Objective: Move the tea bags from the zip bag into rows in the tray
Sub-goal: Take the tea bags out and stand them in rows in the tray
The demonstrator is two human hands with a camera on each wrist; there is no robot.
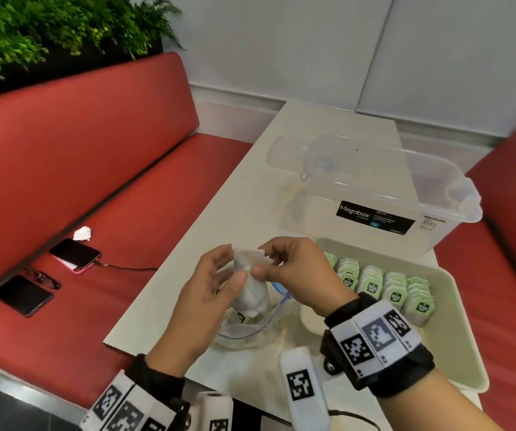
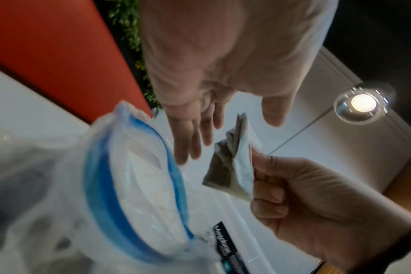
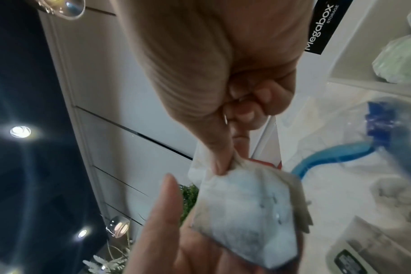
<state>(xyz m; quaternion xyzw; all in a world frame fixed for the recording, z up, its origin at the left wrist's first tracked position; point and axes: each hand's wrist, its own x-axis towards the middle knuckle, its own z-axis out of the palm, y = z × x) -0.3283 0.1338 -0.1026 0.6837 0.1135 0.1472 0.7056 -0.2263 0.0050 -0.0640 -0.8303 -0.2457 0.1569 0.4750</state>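
My right hand (image 1: 264, 259) pinches the top of a small bunch of white tea bags (image 1: 252, 275) and holds it above the clear zip bag (image 1: 250, 331). The zip bag lies open on the table, its blue zipper (image 2: 134, 176) gaping. My left hand (image 1: 222, 275) is open beside the bunch, with straight fingers (image 3: 167, 204) touching it from below. In the right wrist view, thumb and fingers of my right hand (image 3: 225, 163) clamp a corner of the tea bags (image 3: 244, 213). The beige tray (image 1: 455, 321) to the right holds several rows of green-tagged tea bags (image 1: 384, 284).
A clear Megabox storage box (image 1: 374, 197) stands behind the tray, with its lid (image 1: 297, 150) further back. A white marker-tagged device (image 1: 303, 384) lies at the table's front edge. On the red bench at left lie a phone on a cable (image 1: 74, 253), glasses (image 1: 43, 279) and a dark tablet (image 1: 23, 295).
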